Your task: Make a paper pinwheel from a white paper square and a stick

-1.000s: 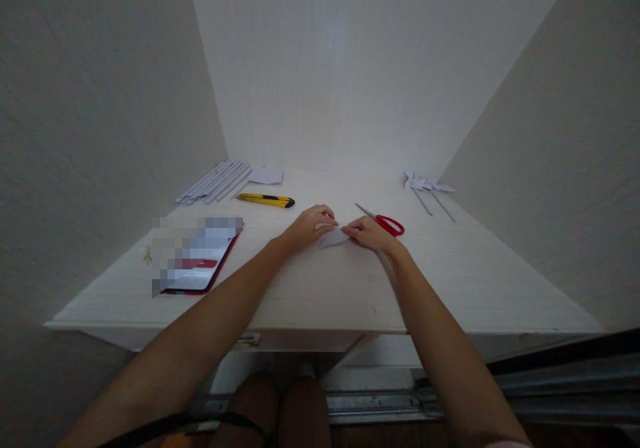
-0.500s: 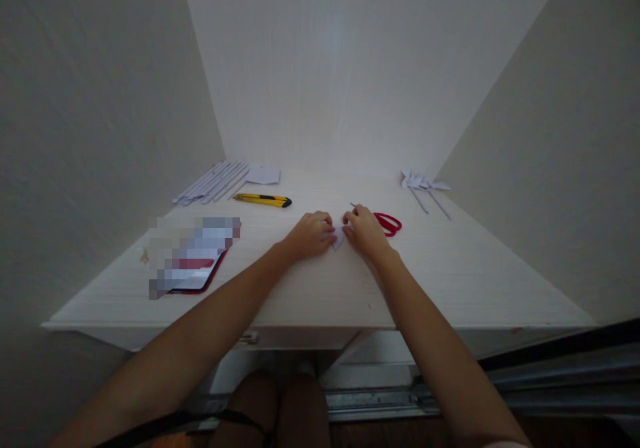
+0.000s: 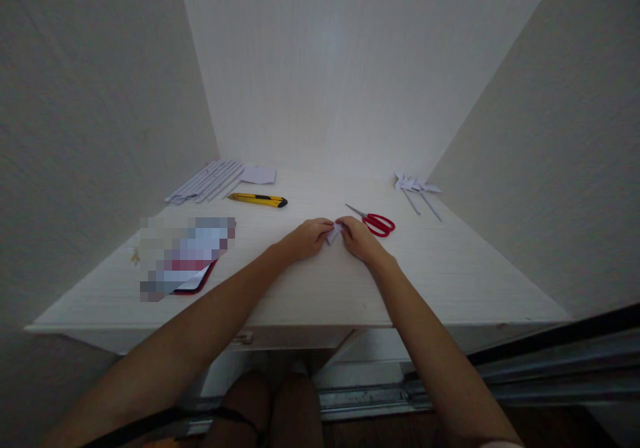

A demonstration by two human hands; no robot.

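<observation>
White paper piece point(image 3: 333, 233), pinched between left hand point(image 3: 306, 238), right hand point(image 3: 359, 238)

The desk point(image 3: 450, 281) is pale, matt wood-look board with fine grain. The small folded piece point(image 3: 333, 233) pinched between both hands is thin white paper. The scissors point(image 3: 373, 220) pair grey metal blades with glossy red plastic handles; the cutter point(image 3: 257, 199) looks yellow plastic.

i see my left hand point(image 3: 306, 238) and right hand point(image 3: 359, 238) pinching a small white paper piece point(image 3: 333, 233) on the tabletop point(image 3: 450, 268), red scissors point(image 3: 376, 222) just beyond the right hand.
</observation>
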